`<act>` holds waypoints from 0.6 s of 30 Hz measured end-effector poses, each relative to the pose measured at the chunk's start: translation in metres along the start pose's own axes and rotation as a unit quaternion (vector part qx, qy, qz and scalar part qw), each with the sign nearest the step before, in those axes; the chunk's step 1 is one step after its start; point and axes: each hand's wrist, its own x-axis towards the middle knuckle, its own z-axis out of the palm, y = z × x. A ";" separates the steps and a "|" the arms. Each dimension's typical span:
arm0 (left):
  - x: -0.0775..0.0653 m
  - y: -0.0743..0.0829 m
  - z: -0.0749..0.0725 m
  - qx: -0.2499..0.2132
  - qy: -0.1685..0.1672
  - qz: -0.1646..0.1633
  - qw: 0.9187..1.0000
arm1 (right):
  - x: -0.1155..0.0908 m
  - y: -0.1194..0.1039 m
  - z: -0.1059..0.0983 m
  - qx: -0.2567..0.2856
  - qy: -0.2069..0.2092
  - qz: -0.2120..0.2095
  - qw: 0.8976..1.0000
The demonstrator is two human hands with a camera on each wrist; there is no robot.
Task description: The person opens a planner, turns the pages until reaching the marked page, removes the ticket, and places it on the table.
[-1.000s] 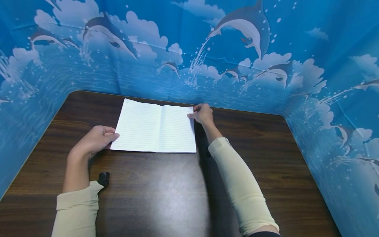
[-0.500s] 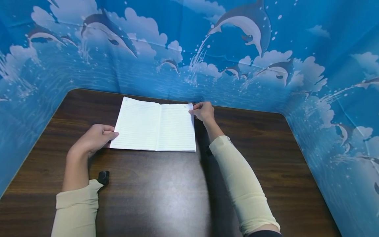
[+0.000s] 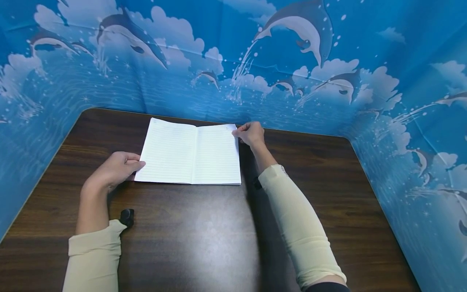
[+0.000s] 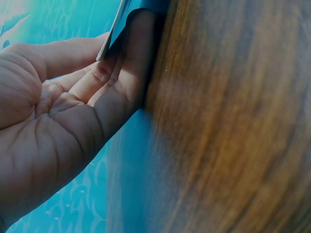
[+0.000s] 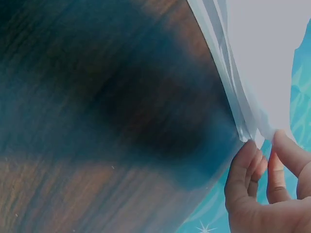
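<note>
An open notebook (image 3: 169,152) with lined pages lies near the table's far edge, its spine running roughly front to back. My left hand (image 3: 118,167) grips its left edge, thumb on the page and fingers underneath. In the left wrist view, the thin notebook edge (image 4: 112,36) sits between thumb and fingers of that left hand (image 4: 73,92). My right hand (image 3: 251,133) pinches the far right corner. Close up in the right wrist view, slightly fanned pages (image 5: 262,63) meet the thumb and fingertips of the right hand (image 5: 265,189).
The dark wood table (image 3: 189,227) extends toward me and to the right. A blue dolphin-print curtain (image 3: 175,85) stands along its back and sides. A small black device (image 3: 127,217) sits at the left sleeve cuff.
My right thumb and fingers have shifted slightly at the page corner and now pinch it closer to its edge. The left hand keeps its grip. The whole head view has shifted slightly.
</note>
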 end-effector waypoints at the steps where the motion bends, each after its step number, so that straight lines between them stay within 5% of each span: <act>1: 0.000 0.000 0.000 0.000 0.001 0.001 1.000 | 0.000 -0.001 0.000 0.004 -0.002 0.000 1.000; 18: 0.000 0.000 0.000 0.004 0.000 0.003 1.000 | -0.001 -0.022 -0.015 0.047 -0.048 -0.002 0.998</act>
